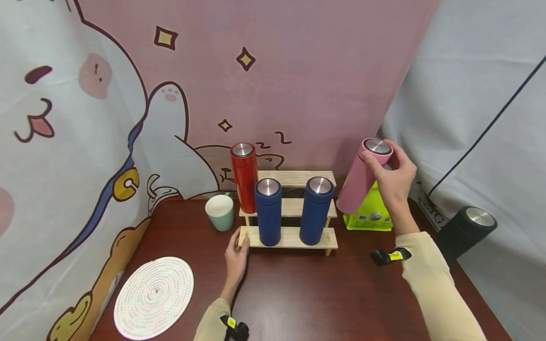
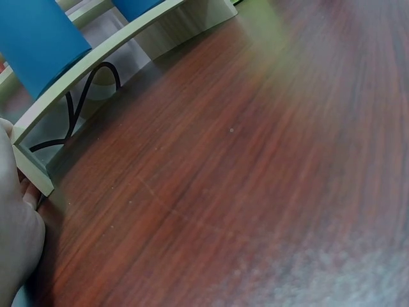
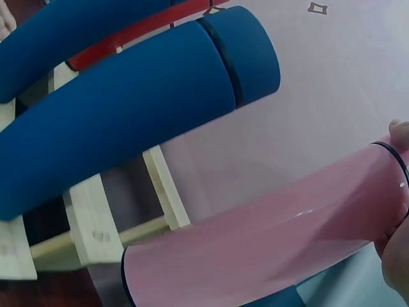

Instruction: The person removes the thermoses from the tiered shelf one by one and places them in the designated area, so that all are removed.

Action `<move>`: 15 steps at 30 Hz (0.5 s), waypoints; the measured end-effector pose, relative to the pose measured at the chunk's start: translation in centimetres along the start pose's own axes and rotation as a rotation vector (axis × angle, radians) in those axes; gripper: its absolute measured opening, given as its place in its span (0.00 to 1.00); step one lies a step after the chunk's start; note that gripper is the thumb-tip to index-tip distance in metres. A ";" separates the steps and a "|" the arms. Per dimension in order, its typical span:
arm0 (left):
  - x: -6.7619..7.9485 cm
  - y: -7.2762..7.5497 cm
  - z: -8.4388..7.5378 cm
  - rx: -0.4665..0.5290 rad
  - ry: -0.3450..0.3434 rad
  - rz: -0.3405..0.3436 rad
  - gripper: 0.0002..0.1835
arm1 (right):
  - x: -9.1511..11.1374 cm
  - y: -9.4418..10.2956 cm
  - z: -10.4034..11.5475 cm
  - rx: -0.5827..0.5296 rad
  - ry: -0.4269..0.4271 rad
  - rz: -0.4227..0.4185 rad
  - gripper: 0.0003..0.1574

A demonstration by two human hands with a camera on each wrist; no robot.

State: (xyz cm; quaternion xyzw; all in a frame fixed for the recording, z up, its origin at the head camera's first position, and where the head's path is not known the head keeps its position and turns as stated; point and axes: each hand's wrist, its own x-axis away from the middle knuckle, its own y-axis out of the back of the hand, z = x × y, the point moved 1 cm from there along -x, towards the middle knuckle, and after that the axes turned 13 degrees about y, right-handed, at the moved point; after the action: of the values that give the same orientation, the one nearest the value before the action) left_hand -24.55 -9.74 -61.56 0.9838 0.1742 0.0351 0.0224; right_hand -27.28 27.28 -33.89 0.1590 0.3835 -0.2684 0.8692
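My right hand (image 1: 395,177) grips a pink thermos bottle (image 1: 358,182) around its top, just below the steel lid. The bottle leans, its base beside the right end of a wooden three-step rack (image 1: 290,237). In the right wrist view, the pink bottle (image 3: 268,236) lies across the lower right, near the rack's side. My left hand (image 1: 236,255) holds the left end of the rack's lowest step, thumb on top. Two blue thermos bottles, one on the left (image 1: 268,215) and one on the right (image 1: 316,213), stand on that step. A red thermos bottle (image 1: 245,182) stands on the middle step's left end.
A mint-green mug (image 1: 221,215) stands left of the rack. Nearer the front left lies a round white woven mat (image 1: 153,298). Behind the pink bottle is a bright green bag (image 1: 373,213). A black thermos bottle (image 1: 465,232) stands at the table's right edge, by the curtain.
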 end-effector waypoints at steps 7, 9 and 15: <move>0.3 0.0 -0.5 0.001 0.008 0.009 0.26 | 0.3 2.2 -0.7 0.014 -0.016 0.003 0.32; 0.6 0.1 -1.2 0.003 0.008 0.019 0.26 | 0.3 2.9 -0.8 0.023 -0.027 0.009 0.32; 1.6 0.5 -3.1 -0.002 -0.003 0.036 0.25 | 0.8 4.5 -1.0 0.084 -0.068 0.019 0.32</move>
State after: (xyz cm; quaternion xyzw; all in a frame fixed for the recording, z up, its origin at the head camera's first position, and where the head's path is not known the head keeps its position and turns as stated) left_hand -23.16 -9.57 -58.37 0.9868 0.1564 0.0341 0.0230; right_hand -24.73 31.10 -34.84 0.1898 0.3406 -0.2812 0.8768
